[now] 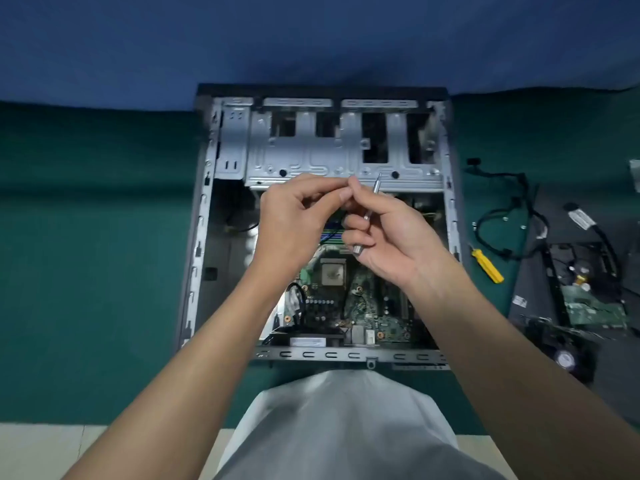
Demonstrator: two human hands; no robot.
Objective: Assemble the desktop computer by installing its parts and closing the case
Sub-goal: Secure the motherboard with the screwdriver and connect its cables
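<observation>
Yellow screwdriver (486,266) and black cables (510,175) right of open case (201,237)

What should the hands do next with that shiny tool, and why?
Probably turn the silver screwdriver tip-down toward the motherboard in the open case. The right hand grips it with the tip pointing up and away. The fingertips of the left hand meet the right's, perhaps pinching something too small to see. Nothing is being fastened yet.

An open computer case (204,216) lies ahead with a motherboard (363,306) inside, a screwdriver (486,261) and cables (502,216) to its right.
</observation>
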